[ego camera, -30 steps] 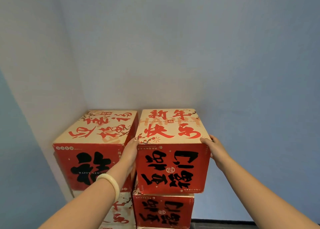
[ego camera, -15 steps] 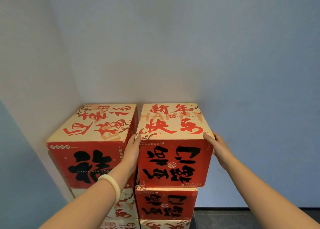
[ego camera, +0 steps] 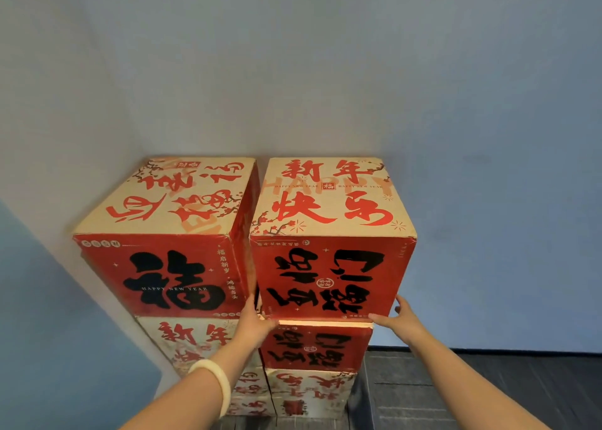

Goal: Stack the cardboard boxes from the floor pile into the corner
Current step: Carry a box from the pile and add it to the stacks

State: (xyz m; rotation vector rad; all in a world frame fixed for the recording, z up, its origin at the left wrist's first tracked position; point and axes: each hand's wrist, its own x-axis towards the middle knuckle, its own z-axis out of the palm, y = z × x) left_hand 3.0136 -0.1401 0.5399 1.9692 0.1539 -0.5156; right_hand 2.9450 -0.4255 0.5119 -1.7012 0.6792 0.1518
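My left hand (ego camera: 257,322) and right hand (ego camera: 399,315) grasp the top red-and-cream printed cardboard box (ego camera: 329,250) at its bottom corners; two corner stacks look nearly finished.

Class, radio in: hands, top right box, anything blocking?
Left hand, right hand at top right box bottom corners. Box on right stack, beside left stack. Nothing blocking.

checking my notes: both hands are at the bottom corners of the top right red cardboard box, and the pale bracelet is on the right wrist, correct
Not quite. The head view shows the pale bracelet on the left wrist, not the right. The rest holds: the left hand and right hand are at the bottom corners of the top right red cardboard box.
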